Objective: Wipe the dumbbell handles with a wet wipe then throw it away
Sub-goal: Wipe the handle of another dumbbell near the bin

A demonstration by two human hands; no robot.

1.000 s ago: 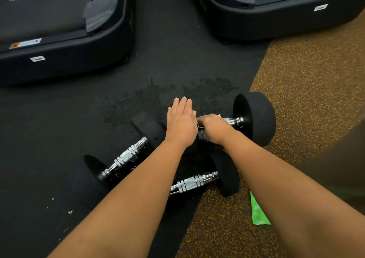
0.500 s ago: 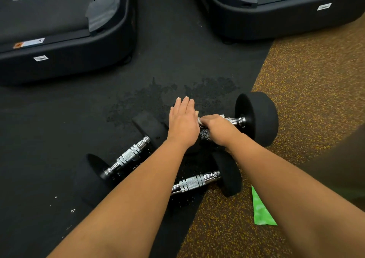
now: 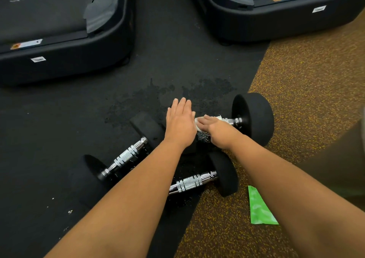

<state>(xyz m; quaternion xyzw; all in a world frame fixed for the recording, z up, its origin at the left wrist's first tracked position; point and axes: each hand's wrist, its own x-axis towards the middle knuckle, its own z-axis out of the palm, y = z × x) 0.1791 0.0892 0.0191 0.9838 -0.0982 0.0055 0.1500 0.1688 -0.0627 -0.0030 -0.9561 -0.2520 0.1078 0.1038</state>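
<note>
Head view. Three dumbbells lie on the floor (image 3: 59, 131). On the far dumbbell (image 3: 253, 117), the right hand (image 3: 216, 130) curls round the chrome handle (image 3: 230, 120) and presses a white wet wipe (image 3: 198, 124) against it. The left hand (image 3: 180, 122) lies flat, fingers straight, over that dumbbell's left end. The hands are touching. A second dumbbell (image 3: 126, 157) lies left of the far dumbbell and a third dumbbell (image 3: 192, 182) in front of it. One green packet (image 3: 258, 208) lies in front of it to the right, its contents not visible. Two treadmill bases (image 3: 65, 60) stand beyond it.
</note>
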